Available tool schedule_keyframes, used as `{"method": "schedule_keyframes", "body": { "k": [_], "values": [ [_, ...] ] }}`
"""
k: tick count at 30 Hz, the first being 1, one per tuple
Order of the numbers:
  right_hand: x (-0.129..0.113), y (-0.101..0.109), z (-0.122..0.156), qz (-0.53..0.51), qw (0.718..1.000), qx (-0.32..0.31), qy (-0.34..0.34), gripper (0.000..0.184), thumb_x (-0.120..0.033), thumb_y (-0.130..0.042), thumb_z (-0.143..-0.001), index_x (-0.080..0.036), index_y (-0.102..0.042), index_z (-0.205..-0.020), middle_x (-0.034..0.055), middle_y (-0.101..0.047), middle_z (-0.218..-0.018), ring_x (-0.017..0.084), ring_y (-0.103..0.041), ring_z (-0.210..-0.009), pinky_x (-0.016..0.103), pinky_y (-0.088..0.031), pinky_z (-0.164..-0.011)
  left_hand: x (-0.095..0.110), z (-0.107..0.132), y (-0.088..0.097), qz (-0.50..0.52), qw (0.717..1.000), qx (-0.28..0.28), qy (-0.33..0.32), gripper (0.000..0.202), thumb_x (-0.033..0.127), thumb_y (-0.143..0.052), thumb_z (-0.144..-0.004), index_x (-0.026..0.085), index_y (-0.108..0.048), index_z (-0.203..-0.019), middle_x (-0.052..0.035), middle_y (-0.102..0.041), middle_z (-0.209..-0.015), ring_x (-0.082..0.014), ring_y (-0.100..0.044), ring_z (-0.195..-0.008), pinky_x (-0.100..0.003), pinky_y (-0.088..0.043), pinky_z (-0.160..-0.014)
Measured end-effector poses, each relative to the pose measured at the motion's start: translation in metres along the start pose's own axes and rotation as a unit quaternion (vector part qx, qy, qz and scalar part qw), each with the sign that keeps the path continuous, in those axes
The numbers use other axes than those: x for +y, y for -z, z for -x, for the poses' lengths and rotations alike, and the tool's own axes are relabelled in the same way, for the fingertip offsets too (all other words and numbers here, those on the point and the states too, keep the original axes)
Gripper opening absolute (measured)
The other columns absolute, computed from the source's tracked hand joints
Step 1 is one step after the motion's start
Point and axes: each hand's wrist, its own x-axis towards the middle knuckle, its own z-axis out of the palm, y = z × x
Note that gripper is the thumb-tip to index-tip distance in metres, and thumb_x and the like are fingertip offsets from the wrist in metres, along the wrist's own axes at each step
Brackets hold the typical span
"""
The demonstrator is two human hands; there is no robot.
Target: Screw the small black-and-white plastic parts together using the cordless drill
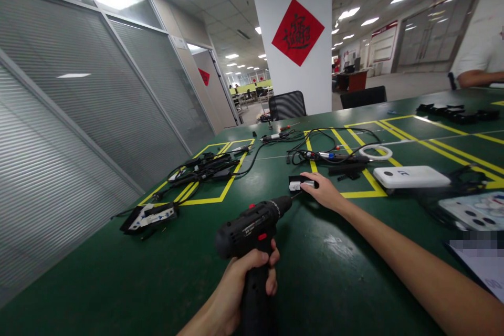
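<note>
1. Step in hand, as I judge it: lining a bit up with a workpiece. The cordless drill (252,226) is held just above the green tabletop (157,283), nose pointing away from the person. Its thin bit reaches toward the near edge of the small black part (299,184). Whether tip and part actually touch is too small to tell.
2. The left hand (244,281) has its grip closed fully round the drill's handle, fingers wrapped across the front below the red switch. I cannot tell whether the trigger is pressed.
3. The right hand (326,192) lies at the end of an outstretched arm, just right of the part. Its grip is narrow, fingertips pinched on the part's right end and holding it down against the tabletop.
4. The part, black with a white patch, sits near the middle of the tabletop beside a yellow line. A tangle of cables (334,156) and a white ring (376,152) lie behind it, and a white box (411,176) lies to its right.
5. By my reading, any drive from here calls for the bit to sit square on its mark. The part must be kept from turning, and the fingertips kept out of the bit's line.
6. Another person's arm (478,76) shows at the far right edge, well apart from both hands.
</note>
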Motion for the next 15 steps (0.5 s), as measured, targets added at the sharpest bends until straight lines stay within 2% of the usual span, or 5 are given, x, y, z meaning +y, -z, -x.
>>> {"method": "schedule_keyframes", "body": {
  "k": [9,15],
  "values": [
    [0.0004,0.0003,-0.0011,-0.001,1.000,-0.004,-0.002,0.040,-0.038,-0.052,-0.080,-0.022,-0.057,-0.116,0.0065,-0.057,-0.109,0.019,-0.055,-0.097,0.032,-0.040,-0.088,0.0056,0.0044,-0.0059,-0.038,0.999,0.002,-0.007,0.023,0.018,-0.039,-0.080,0.012,-0.052,-0.097,-0.0076,-0.058,-0.084,-0.0080,-0.044,-0.042,-0.030,-0.039,-0.050],
    [-0.0008,0.0000,-0.0007,-0.001,1.000,-0.003,-0.006,0.039,-0.038,-0.052,-0.080,-0.022,-0.057,-0.116,0.0064,-0.057,-0.109,0.019,-0.055,-0.097,0.031,-0.040,-0.088,0.0048,0.0052,-0.0088,-0.021,0.999,0.029,-0.009,0.019,0.018,-0.040,-0.079,0.013,-0.053,-0.092,-0.0020,-0.052,-0.075,-0.0070,-0.043,-0.041,-0.028,-0.039,-0.050]
  ]
}}
